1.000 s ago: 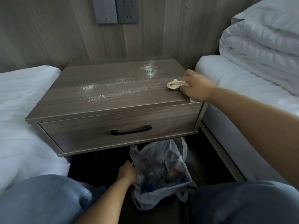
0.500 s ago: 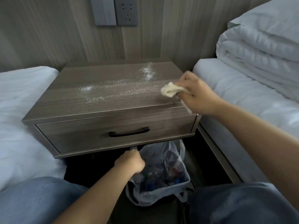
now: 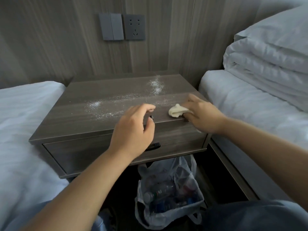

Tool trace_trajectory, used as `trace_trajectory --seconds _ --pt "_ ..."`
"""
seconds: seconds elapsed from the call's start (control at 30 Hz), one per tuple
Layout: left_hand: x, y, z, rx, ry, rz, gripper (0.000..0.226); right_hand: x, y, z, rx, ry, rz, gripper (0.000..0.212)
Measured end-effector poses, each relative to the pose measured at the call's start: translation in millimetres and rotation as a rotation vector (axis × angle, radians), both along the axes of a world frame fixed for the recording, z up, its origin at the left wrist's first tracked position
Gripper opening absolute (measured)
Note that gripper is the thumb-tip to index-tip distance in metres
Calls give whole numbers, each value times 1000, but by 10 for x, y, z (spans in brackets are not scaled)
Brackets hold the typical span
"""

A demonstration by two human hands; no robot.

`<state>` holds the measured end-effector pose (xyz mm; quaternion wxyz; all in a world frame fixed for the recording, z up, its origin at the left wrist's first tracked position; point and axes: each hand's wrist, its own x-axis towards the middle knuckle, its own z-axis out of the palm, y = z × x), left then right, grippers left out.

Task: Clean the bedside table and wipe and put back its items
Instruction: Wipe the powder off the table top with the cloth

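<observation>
Up from the bag [image 3: 168, 195] comes the left hand [image 3: 133, 130], fingers loosely open, while right fingers [image 3: 195, 100] grip the cloth [image 3: 176, 111]; sweep powder [image 3: 116, 107] leftward off the worktop [image 3: 75, 124] into it.

Looks like a twin-bedded hotel or guest bedroom: wood-grain bedside table [image 3: 106, 124] with one drawer, set between two white-sheeted beds [image 3: 25, 130], folded white duvet [image 3: 270, 64] stacked on the right one, grey switch [image 3: 111, 26] and socket [image 3: 135, 27] on panelled wall [image 3: 50, 39], bagged bin [image 3: 168, 194] underneath.
</observation>
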<state>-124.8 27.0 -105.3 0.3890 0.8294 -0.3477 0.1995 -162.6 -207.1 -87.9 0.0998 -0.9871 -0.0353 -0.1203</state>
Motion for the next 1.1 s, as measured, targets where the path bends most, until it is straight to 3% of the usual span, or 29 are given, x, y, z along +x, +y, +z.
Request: trace_trajectory --seconds 0.13,0.3,0.47,0.63,0.9,1.03,1.1 --pt "274 -18 49 -2 2 76 30 -136 40 106 125 -53 131 6" --pt "551 -115 101 54 -25 141 34 515 -216 286 236 -292 -186 13" --pt "688 -138 85 87 48 227 29 1561 -837 11 15 -44 -487 16" --pt "761 -256 67 97 51 202 29 2267 -986 -40 29 -24 -600 33" --pt "1200 -193 196 2 66 210 31 3130 -793 23 -146 54 -518 32" --pt "1357 -157 215 -7 92 226 24 3255 -713 42 -100 0 -383 26" --pt "1415 -140 241 -8 117 230 18 3166 -691 42 -22 -36 -245 33"
